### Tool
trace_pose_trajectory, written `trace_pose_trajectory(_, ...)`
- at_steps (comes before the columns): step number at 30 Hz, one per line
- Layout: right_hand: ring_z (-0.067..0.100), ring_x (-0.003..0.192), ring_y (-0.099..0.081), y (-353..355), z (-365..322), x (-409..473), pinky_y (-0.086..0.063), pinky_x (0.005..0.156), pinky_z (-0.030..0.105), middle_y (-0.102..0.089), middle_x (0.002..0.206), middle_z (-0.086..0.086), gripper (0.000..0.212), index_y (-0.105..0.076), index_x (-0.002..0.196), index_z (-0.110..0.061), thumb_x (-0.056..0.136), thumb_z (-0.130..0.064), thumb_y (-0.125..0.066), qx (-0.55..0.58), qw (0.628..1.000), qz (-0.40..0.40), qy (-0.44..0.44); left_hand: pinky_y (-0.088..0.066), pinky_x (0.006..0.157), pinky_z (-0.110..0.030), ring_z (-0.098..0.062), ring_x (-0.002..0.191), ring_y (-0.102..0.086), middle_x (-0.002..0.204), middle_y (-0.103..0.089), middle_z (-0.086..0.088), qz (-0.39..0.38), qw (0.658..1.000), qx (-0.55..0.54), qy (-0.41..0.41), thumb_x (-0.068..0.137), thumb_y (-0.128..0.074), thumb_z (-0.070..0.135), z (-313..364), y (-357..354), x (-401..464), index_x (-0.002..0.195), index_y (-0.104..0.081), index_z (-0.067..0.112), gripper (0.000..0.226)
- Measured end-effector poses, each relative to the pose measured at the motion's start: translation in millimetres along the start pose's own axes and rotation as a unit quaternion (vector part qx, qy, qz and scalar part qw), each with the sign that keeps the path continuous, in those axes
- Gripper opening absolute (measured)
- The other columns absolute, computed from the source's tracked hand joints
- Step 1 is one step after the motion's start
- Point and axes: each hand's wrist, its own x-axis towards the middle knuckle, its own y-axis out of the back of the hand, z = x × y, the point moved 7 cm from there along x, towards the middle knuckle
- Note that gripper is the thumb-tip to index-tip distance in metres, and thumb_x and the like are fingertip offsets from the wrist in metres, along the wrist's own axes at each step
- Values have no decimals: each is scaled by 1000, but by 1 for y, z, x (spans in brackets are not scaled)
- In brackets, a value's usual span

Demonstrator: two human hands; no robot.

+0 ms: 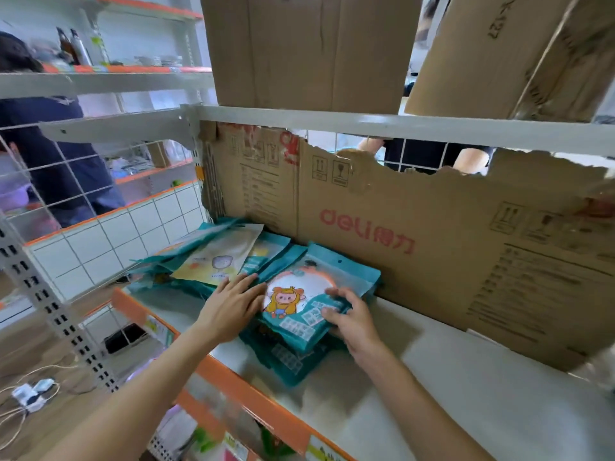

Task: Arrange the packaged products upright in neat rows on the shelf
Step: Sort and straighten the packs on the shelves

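Several teal flat packages (293,357) lie in a loose pile on the white shelf (449,387) with its orange front edge. The top package (299,304) shows a cartoon figure in yellow and orange. My right hand (352,322) grips its right edge, thumb on top and fingers curled under. My left hand (233,304) rests flat with straight fingers against the left side of the same package. Further left, a cream-coloured package (219,257) lies tilted over more teal ones.
A torn brown cardboard sheet (432,234) with red printing leans against the shelf's back. Cardboard boxes (309,51) stand on the shelf above. A person in dark clothes (60,161) stands behind the wire grid at left. Cables (30,394) lie on the wooden floor.
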Motion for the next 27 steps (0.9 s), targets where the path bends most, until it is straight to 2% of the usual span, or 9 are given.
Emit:
trace_pose_trajectory(3,15,89,-60,20,-4,-22,-57,69,28,-53,110,2,31,-57,103,-14,84,11,-58,-2,1000,1,29,-13,113,-37,-19,141,-21,152,-28,-1,-5,999,-29,12,72,14,62,8,3,-4,143,-35,23,94)
trace_pose_trajectory(6,18,94,-60,41,-10,-41,-56,70,25,-56,115,3,35,-60,102,-17,82,12,-60,-29,997,21,62,-32,106,-38,-24,128,-44,144,-40,-8,36,994,-99,-20,88,-7,66,23,9,-11,139,-43,19,78)
trace_pose_trajectory(8,17,96,-59,53,-19,-55,-56,70,25,-57,114,3,37,-62,98,-20,81,13,-60,-46,995,29,84,-44,97,-34,-17,111,-56,144,-37,-3,16,979,-201,-20,96,-30,49,33,15,-20,142,-36,23,53)
trace_pose_trajectory(11,17,95,-59,65,-32,-79,-56,67,23,-57,111,2,37,-62,99,-21,83,12,-59,-46,993,26,103,-48,88,-26,-9,103,-57,136,-40,1,-17,931,-364,-12,94,-49,26,52,25,-36,141,-28,33,52)
trace_pose_trajectory(14,22,99,-58,74,-42,-103,-58,73,30,-59,111,6,36,-61,105,-19,84,10,-59,-54,991,21,120,-48,94,-32,-13,109,-55,129,-47,3,-21,881,-472,-16,92,-52,17,69,35,-56,136,-30,40,54)
trace_pose_trajectory(17,21,94,-62,78,-50,-129,-57,71,29,-62,109,10,36,-61,106,-18,84,11,-56,-34,990,8,136,-53,87,-32,-15,101,-64,113,-64,-5,-20,810,-586,-24,90,-52,3,84,46,-80,131,-40,32,50)
trace_pose_trajectory(21,13,88,-66,85,-55,-169,-55,67,25,-65,106,7,35,-61,107,-17,85,9,-56,-27,987,13,156,-56,70,-24,-14,85,-68,94,-67,-8,16,773,-634,-17,85,-55,-2,103,66,-111,120,-51,24,43)
trace_pose_trajectory(24,19,89,-66,97,-53,-201,-58,72,35,-67,104,9,33,-64,105,-21,85,4,-58,-7,985,53,163,-57,64,-25,-14,83,-68,97,-65,-11,23,735,-677,-21,84,-56,-3,122,76,-135,116,-53,23,42)
trace_pose_trajectory(27,21,86,-66,115,-48,-232,-56,77,42,-70,97,8,33,-64,105,-21,85,4,-58,31,980,106,165,-58,63,-30,-17,83,-68,96,-67,-9,36,721,-692,-26,82,-60,4,145,80,-159,118,-53,25,42)
